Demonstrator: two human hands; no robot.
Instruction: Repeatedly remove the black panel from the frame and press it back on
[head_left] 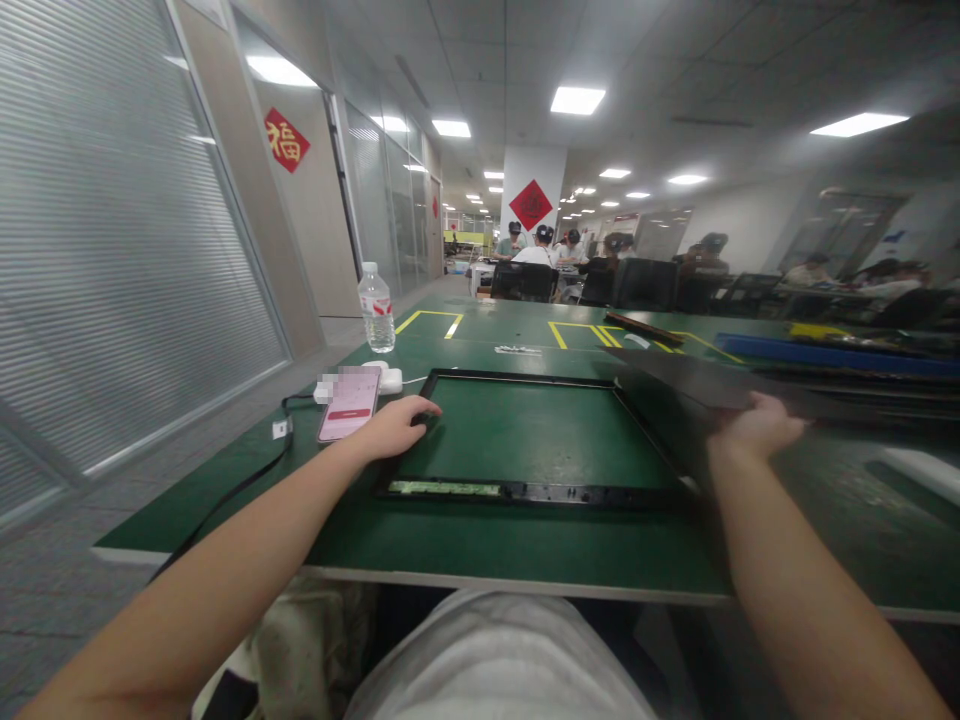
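A black rectangular frame (585, 493) lies flat on the green table, and the tabletop shows through its opening. Along its near bar runs a pale greenish strip (445, 488). My left hand (401, 425) is closed around the frame's left bar, thumb and fingers bent over it. To the right of the frame, my right hand (757, 430) grips a thin dark flat panel (675, 385) by its near edge. The panel is tilted above the table and smeared by motion, so its surface details cannot be made out.
A phone (352, 405), a white charger (388, 380) and a black cable (247, 480) lie left; a water bottle (377, 310) stands behind. Yellow tape (431, 313) marks the green table (525, 545). A blue bar (765, 347) lies far right. Several people sit in the background.
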